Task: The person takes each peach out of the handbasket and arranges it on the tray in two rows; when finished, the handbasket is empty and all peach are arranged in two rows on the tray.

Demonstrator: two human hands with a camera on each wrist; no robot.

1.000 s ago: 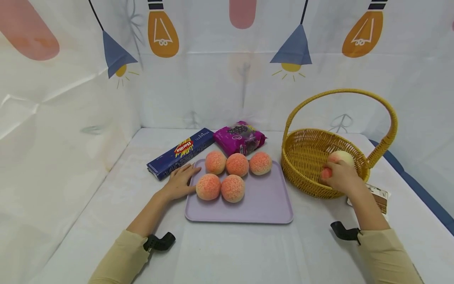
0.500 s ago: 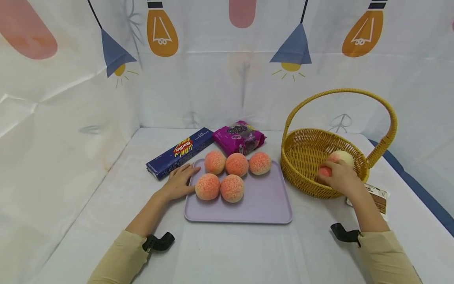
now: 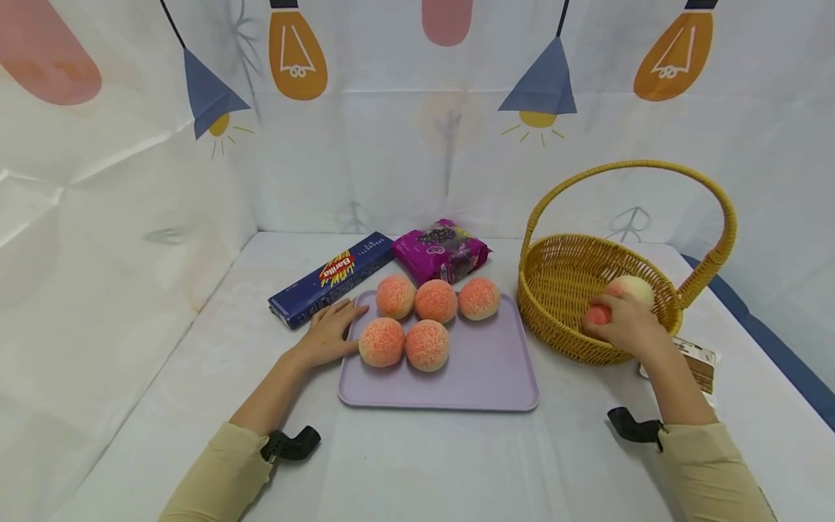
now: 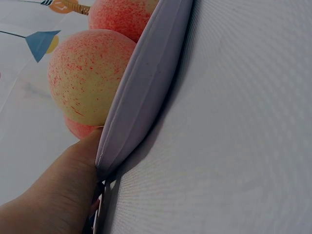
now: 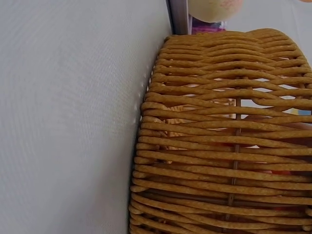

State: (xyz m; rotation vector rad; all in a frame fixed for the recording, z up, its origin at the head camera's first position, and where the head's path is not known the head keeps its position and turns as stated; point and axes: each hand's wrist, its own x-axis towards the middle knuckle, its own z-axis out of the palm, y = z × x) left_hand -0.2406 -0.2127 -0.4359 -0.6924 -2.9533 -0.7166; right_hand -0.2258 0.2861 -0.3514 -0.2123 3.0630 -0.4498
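Observation:
My right hand (image 3: 625,324) reaches over the near rim of the wicker basket (image 3: 554,330) and grips a red peach (image 3: 598,314), mostly covered by the fingers. A paler peach (image 3: 636,288) lies in the basket just behind that hand. In the right wrist view, the woven basket wall (image 5: 229,146) hides the hand's work. My left hand (image 3: 326,338) rests at the left edge of a lilac tray (image 3: 489,384), fingers spread, thumb beside the nearest peach (image 3: 382,342). Several peaches stand on the tray in two rows. The left wrist view shows the thumb (image 4: 73,170) at the tray's rim.
Behind the tray lie a blue spaghetti box (image 3: 333,279) and a purple packet (image 3: 440,251). A brown and white package (image 3: 698,365) sits partly hidden by the right forearm. The basket's tall handle (image 3: 629,165) arches above its opening.
The right hand has shifted very slightly left inside the basket, with the red peach under its fingers. The left hand and the peaches on the tray have stayed in place.

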